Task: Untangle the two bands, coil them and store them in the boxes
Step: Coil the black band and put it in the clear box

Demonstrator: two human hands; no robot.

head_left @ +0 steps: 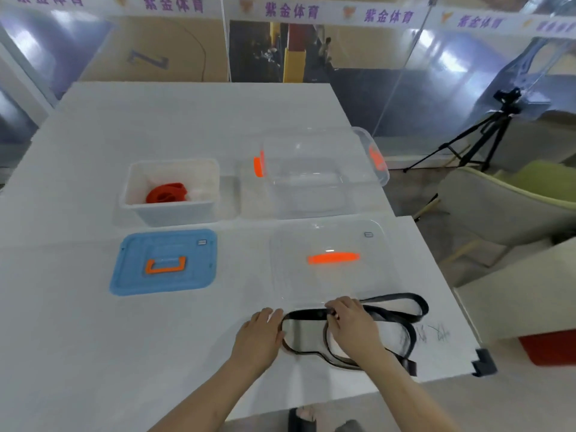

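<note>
Two hands on the black band (358,330), both at the near edge of the table (93,322). My right hand (353,325) is closed in a pinch on the top run of the band, thumb and fingers over the flat strap. My left hand (263,333) lies flat and mostly open, fingertips pressing the left end of the loop down; it grips nothing.

Band looks like thin flat rubber, matte, limp, sprawled in several overlapping loops. I judge it light, soft and springy, likely to uncoil if let go. Best hold: pinch across the flat width, one hand anchoring the coil's start while the other feeds.

Just beyond the band lies a clear lid (330,263) with an orange handle, hard and glossy. Beyond that lid stands the clear box (311,182), open, orange latches at its ends, seemingly empty. Left of the clear lid lies a blue lid (163,263), rounded corners, orange handle. Beyond the blue lid, the white box (171,191) holds the red band (166,193), already coiled inside.
</note>
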